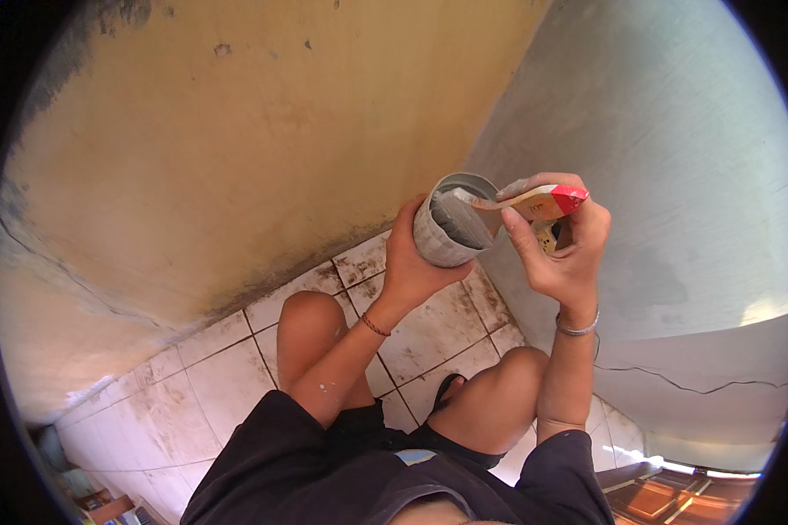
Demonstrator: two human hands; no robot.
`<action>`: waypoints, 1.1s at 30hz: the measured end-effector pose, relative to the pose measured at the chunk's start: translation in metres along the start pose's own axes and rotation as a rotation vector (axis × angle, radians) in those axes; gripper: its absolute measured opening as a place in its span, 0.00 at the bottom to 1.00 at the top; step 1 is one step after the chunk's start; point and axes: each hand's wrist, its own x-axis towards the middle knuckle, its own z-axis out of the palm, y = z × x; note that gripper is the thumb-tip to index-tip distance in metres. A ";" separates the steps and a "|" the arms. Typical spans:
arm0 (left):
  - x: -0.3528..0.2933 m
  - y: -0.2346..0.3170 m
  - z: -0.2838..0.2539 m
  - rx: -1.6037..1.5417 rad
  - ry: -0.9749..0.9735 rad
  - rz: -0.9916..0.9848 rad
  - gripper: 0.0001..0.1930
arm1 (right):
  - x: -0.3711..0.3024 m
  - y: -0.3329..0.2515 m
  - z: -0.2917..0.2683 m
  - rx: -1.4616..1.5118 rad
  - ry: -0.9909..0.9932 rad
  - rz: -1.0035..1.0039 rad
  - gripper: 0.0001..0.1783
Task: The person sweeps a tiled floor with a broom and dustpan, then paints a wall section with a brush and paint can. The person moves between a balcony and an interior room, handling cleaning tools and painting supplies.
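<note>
My left hand (411,267) is wrapped round a grey-white can (436,247), which tilts so that its mouth shows. Between the thumb and fingers of my right hand (567,249) is a paintbrush (538,203) with a pale wooden handle and a red end. Its bristles reach into the mouth of the can and look coated in pale grey. How much paint the can holds, I cannot tell. Beneath my right palm a small yellowish patch shows, too hidden to make out.
A stained yellow wall (263,131) rises ahead and to the left, meeting a grey wall (648,175) on the right. Dirty white tiles (429,328) cover the floor under my knees. A thin dark cable (709,387) runs along the right wall. Brown wooden panels (665,499) stand at lower right.
</note>
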 end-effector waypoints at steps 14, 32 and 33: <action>0.002 0.009 -0.007 -0.009 -0.066 -0.004 0.47 | -0.007 0.012 -0.004 0.371 0.014 0.222 0.15; 0.004 0.005 -0.004 -0.043 -0.008 -0.018 0.47 | 0.005 -0.002 -0.002 -0.262 -0.054 -0.306 0.16; 0.004 0.003 -0.005 -0.039 -0.002 -0.019 0.47 | 0.005 -0.001 0.000 -0.198 -0.023 -0.279 0.15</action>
